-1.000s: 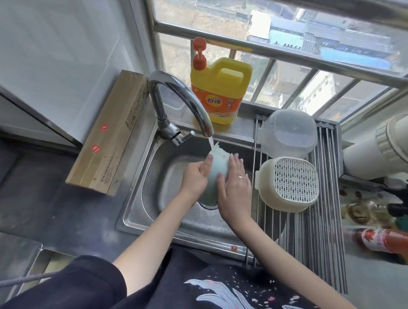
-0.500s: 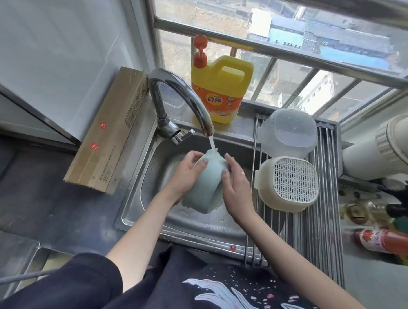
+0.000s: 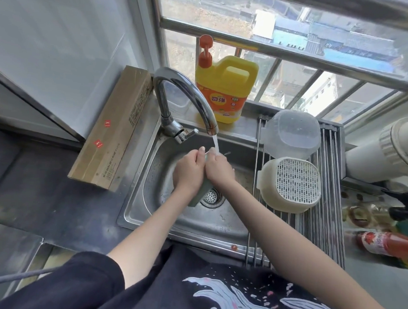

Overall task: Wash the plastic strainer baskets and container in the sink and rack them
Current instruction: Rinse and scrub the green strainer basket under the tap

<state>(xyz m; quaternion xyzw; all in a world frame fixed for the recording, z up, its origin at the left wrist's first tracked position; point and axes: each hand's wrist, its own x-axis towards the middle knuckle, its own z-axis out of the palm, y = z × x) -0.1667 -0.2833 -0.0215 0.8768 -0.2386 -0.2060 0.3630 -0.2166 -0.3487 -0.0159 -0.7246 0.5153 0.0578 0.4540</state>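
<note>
I observe two bare forearms ending in the left hand (image 3: 188, 171) and right hand (image 3: 218, 169). The upper left arm carries a short black sleeve (image 3: 75, 286). The torso wears a black shirt (image 3: 192, 291) printed with a white-and-grey wave graphic (image 3: 250, 299) flecked with small pink marks.

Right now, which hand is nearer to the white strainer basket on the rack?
Right. The right hand is nearer the white strainer basket, over the sink; the left hand is beyond it, farther from the basket.
</note>
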